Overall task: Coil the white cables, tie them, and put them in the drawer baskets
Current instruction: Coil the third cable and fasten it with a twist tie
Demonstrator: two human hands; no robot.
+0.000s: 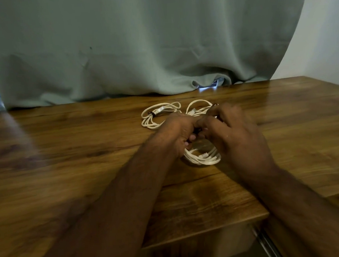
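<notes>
Tying, by the look of it: head view, middle of the frame, left hand (177, 131) and right hand (233, 132) curled together over a coiled white cable (202, 156), fingers pinching at something small and dark, probably a tie, at the top of the coil. Lower loops of that coil hanging just below the hands, a connector showing among them, over the wooden worktop (86, 154). Behind the hands, toward upper centre: a second coil (157, 115) already bound with a dark tie, lying flat, and a third coil (199, 107) beside it, half hidden by the right hand's fingers, its tie hard to confirm. Green curtain (139, 50) across the back. Next, likely: cinching the tie snug round all loops without letting any slip, then moving the coils to the drawer baskets, none visible; only a drawer rail (267, 242) at lower right.
</notes>
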